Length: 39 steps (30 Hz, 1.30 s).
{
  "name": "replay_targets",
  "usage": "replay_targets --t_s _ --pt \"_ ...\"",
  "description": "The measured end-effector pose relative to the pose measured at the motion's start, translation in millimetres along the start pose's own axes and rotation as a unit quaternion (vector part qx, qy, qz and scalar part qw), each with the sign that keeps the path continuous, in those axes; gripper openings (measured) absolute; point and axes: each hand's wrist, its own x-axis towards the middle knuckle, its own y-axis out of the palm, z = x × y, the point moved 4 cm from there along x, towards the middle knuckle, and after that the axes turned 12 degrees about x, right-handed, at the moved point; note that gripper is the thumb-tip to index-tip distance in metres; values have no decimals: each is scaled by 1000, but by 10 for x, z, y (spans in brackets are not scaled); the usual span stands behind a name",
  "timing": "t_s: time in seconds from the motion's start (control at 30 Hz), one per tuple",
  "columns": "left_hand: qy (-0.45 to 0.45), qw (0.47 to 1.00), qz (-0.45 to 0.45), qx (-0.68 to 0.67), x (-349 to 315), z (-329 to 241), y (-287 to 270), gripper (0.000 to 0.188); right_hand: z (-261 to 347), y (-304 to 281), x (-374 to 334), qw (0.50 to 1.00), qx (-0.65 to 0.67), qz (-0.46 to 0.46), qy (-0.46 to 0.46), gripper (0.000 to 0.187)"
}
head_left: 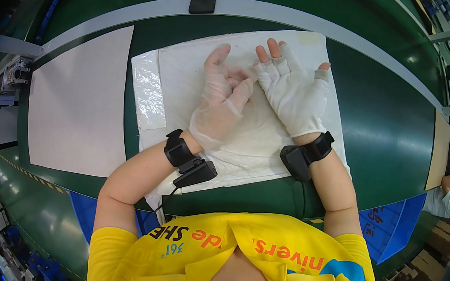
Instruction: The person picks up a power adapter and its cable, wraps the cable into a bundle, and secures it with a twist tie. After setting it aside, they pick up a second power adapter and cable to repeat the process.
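Note:
My left hand (220, 98), in a thin translucent glove, hovers over a white cloth-like sheet (181, 87). One digit points up and away while the others curl loosely; I see nothing held in it. Beside it my right hand (298, 96) wears a white fabric glove with bare fingertips. Its palm is turned up and its fingers are spread, with nothing in them. The two hands come close at the fingers; whether they touch I cannot tell. A black device is strapped to my left wrist (188, 161) and another to my right wrist (306, 155).
The sheet, with a shiny clear plastic patch (149, 92) at its left, lies on a green work table (384, 121). A pale board (81, 100) covers the left side. A metal rail (285, 14) runs behind. Blue bins (388, 228) stand below; a person (448, 196) is far right.

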Motion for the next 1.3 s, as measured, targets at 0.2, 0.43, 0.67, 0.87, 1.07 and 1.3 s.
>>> replay_targets --t_s 0.2,0.43,0.67,0.87,1.07,1.3 --pt "13 1000 5 0 14 84 6 62 -10 -7 6 1000 0 -2 10 78" --pt "27 999 14 23 18 121 21 62 -19 -92 28 997 -72 5 20 50" --pt "14 1000 19 2 14 72 27 58 -65 -25 15 985 -171 -14 -1 50" --pt "6 1000 22 21 2 53 23 55 -62 -50 0 977 -211 -6 2 52" --pt "14 999 19 29 8 65 22 51 -39 -108 -1 975 -221 26 -2 53" --pt "10 998 10 -65 29 69 32 31 -227 47 -103 915 -378 108 88 88"
